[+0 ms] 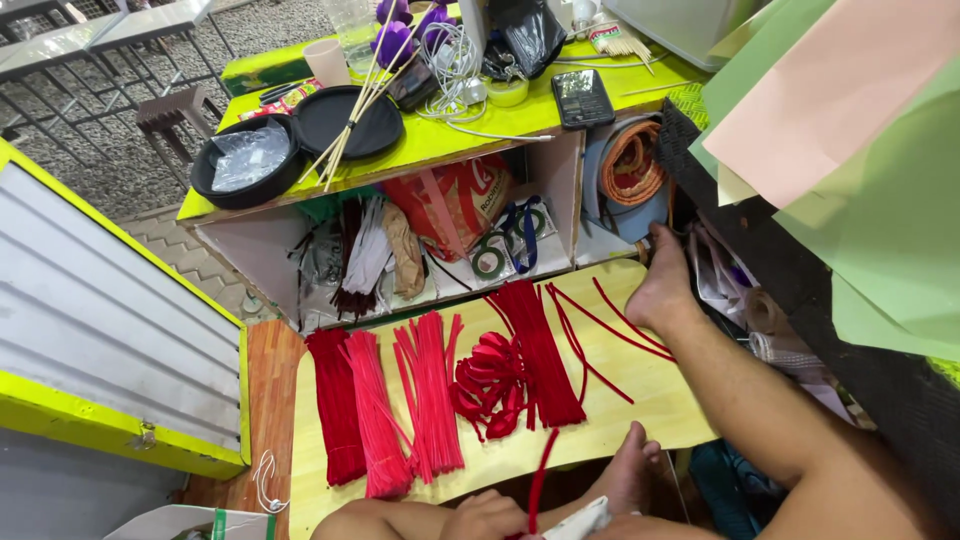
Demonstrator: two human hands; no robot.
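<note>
On the wooden board (pixel 660 400), four bundles of red and pink pipe cleaners (pixel 380 415) lie side by side from its left edge, beside a red ribbon coil (pixel 490 380). At the near edge, the left hand (pixel 490 518) pinches one red pipe cleaner (pixel 540 480). The right hand cannot be made out. A red packet (pixel 450 200) sits on the shelf behind.

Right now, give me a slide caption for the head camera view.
A hand holds a red pipe cleaner over a wooden board lined with red and pink bundles.
</note>
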